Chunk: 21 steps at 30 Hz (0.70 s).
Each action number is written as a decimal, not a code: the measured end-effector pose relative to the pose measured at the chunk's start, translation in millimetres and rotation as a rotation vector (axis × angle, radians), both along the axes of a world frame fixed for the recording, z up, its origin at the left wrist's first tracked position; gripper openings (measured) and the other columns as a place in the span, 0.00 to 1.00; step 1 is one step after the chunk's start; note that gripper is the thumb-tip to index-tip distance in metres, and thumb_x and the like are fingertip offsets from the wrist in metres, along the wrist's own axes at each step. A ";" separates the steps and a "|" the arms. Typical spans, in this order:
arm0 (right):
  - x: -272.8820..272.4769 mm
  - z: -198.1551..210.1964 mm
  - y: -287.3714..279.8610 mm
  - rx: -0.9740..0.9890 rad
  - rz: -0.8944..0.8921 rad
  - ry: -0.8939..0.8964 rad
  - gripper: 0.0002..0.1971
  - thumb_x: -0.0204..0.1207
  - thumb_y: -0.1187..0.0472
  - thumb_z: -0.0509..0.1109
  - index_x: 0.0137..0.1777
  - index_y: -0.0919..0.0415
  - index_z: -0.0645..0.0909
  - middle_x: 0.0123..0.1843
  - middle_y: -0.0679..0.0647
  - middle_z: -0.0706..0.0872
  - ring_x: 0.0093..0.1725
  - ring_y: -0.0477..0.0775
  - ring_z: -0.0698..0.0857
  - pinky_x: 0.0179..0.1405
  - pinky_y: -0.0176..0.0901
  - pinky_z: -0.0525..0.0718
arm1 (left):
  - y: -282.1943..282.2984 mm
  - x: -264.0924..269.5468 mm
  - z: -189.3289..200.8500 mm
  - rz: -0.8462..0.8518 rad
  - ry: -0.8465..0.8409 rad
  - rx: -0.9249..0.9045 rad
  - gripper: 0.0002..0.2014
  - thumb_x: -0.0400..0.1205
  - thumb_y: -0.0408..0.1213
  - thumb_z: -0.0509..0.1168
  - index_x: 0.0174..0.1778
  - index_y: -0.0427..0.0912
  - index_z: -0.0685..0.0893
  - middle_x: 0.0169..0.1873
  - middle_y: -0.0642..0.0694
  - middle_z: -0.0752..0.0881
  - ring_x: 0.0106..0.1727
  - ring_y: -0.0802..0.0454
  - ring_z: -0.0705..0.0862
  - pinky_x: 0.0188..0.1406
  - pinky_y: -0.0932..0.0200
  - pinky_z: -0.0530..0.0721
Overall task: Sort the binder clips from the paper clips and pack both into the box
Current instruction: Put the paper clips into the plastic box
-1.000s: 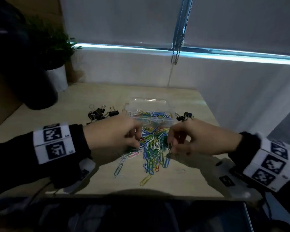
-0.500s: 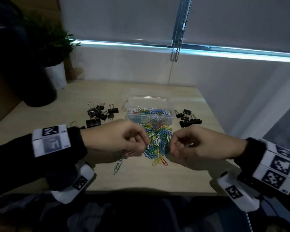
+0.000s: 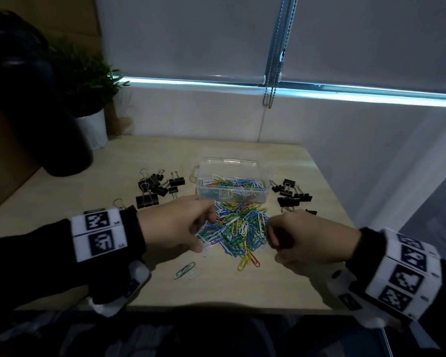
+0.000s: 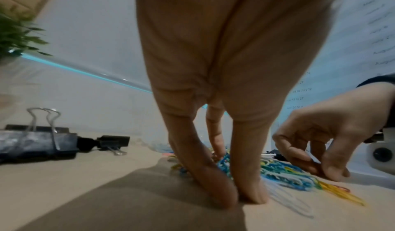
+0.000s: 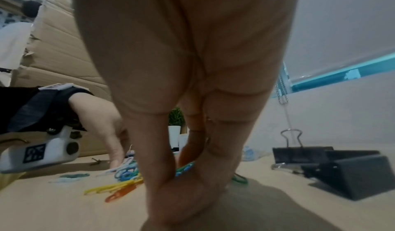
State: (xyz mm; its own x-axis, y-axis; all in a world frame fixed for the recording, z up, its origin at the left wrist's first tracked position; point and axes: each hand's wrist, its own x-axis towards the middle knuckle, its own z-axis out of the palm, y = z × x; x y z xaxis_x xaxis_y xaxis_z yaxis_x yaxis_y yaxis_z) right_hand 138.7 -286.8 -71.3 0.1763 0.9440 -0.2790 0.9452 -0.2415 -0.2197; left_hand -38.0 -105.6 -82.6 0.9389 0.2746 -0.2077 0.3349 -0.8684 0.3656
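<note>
A heap of coloured paper clips lies on the wooden table, just in front of the clear plastic box, which holds more paper clips. Black binder clips sit in two groups, one left of the box and one right of it. My left hand is at the heap's left edge; in the left wrist view its thumb and fingertips meet on the table with clips between them. My right hand curls on the heap's right edge, its fingertips drawn together round clips.
A few stray paper clips lie near the front left, and yellow and red ones trail from the heap. A potted plant and a large black object stand at the back left. The table's right edge runs close to the right binder clips.
Both hands have dropped onto the sides of the heap and drawn slightly apart, so more of the heap shows between them. The view has shifted a little.
</note>
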 end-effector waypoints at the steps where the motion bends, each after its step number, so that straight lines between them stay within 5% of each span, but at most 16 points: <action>1: -1.1 0.1 4.6 0.019 -0.003 -0.005 0.13 0.67 0.56 0.77 0.40 0.53 0.73 0.40 0.49 0.83 0.40 0.54 0.80 0.41 0.45 0.78 | -0.8 4.4 1.3 -0.007 -0.023 0.013 0.26 0.69 0.39 0.79 0.60 0.49 0.76 0.49 0.49 0.79 0.40 0.61 0.76 0.39 0.68 0.75; 5: 7.6 10.2 2.6 0.133 -0.060 -0.102 0.18 0.62 0.50 0.79 0.37 0.54 0.71 0.35 0.50 0.80 0.36 0.55 0.79 0.37 0.48 0.78 | 6.0 -4.2 15.3 0.042 -0.095 0.017 0.31 0.63 0.47 0.81 0.58 0.58 0.73 0.50 0.56 0.73 0.44 0.59 0.80 0.45 0.63 0.80; 8: 16.6 13.5 -9.6 0.022 -0.121 -0.095 0.28 0.56 0.46 0.83 0.48 0.54 0.70 0.42 0.50 0.84 0.42 0.55 0.82 0.42 0.49 0.83 | 5.9 -26.3 22.7 0.005 0.142 0.061 0.45 0.56 0.58 0.82 0.64 0.67 0.61 0.53 0.55 0.67 0.48 0.55 0.80 0.50 0.56 0.81; 11: 14.7 9.8 -12.1 -0.081 -0.129 -0.034 0.32 0.57 0.51 0.85 0.53 0.49 0.66 0.46 0.48 0.83 0.46 0.52 0.83 0.39 0.41 0.80 | -2.1 -31.3 16.9 -0.057 0.281 0.086 0.51 0.58 0.55 0.82 0.70 0.62 0.56 0.56 0.53 0.64 0.48 0.57 0.77 0.47 0.60 0.76; 16: -6.2 3.9 11.2 0.005 -0.110 0.066 0.29 0.62 0.56 0.83 0.56 0.54 0.69 0.44 0.50 0.80 0.43 0.54 0.79 0.34 0.40 0.74 | -13.5 -2.8 5.3 -0.015 0.093 0.001 0.45 0.65 0.48 0.81 0.72 0.56 0.61 0.58 0.53 0.71 0.38 0.68 0.72 0.30 0.75 0.67; 21: -15.3 13.4 27.2 0.048 -0.111 0.016 0.31 0.61 0.52 0.83 0.57 0.55 0.68 0.49 0.53 0.79 0.46 0.54 0.79 0.42 0.40 0.74 | -19.8 13.8 12.1 0.053 -0.011 0.052 0.41 0.66 0.52 0.79 0.70 0.55 0.64 0.65 0.49 0.70 0.54 0.54 0.77 0.46 0.59 0.74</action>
State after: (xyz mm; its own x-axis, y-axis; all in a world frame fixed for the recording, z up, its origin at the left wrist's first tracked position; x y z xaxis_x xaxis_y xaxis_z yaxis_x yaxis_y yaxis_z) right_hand 123.4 -259.6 -57.9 0.2765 0.9311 -0.2380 0.9095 -0.3335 -0.2480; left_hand -24.3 -125.4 -70.5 0.9249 0.3340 -0.1817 0.3770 -0.8677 0.3240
